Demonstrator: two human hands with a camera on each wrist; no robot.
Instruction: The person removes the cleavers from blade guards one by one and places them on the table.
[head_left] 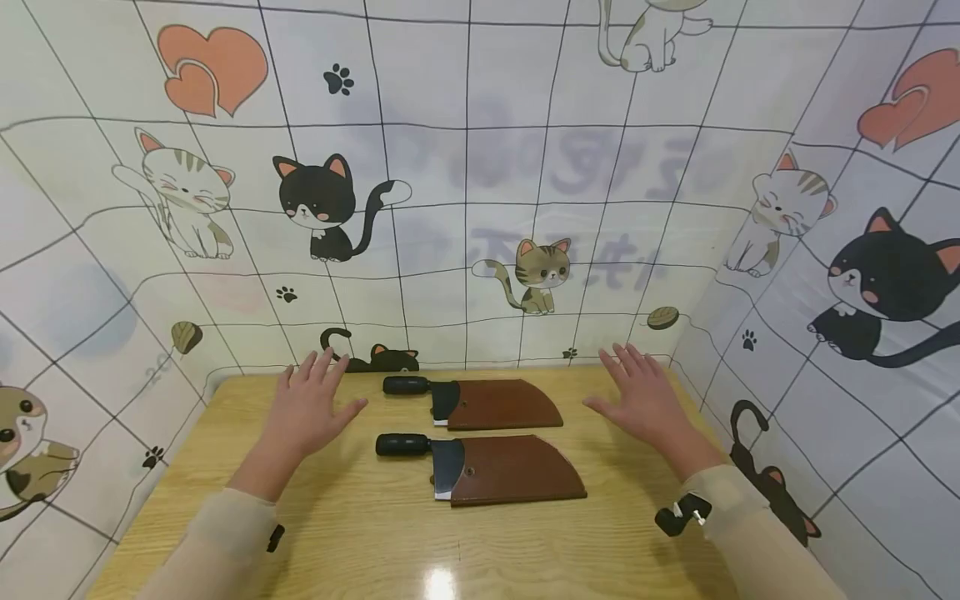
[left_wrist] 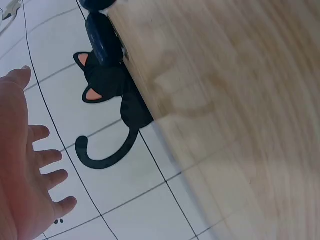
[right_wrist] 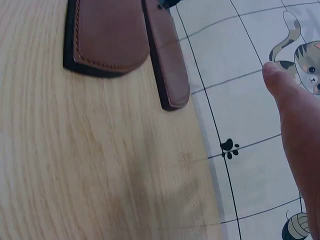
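Two cleavers lie on the wooden table, one behind the other, black handles to the left and blades in brown leather sheaths. The rear cleaver (head_left: 495,404) is slightly smaller in view than the front cleaver (head_left: 517,471). To the left of the handles, my left hand (head_left: 309,408) is held palm down with fingers spread, holding nothing. My right hand (head_left: 637,396) has the same spread pose, right of the sheath tips. The rounded sheath ends show in the right wrist view, with a stitched edge on the nearer sheath (right_wrist: 110,35).
The wooden table (head_left: 360,550) meets a white grid-patterned wall covering (head_left: 465,167) with cartoon cats at its back. Similar side panels (head_left: 862,400) rise at left and right. A small black device (head_left: 682,514) sits at my right wrist.
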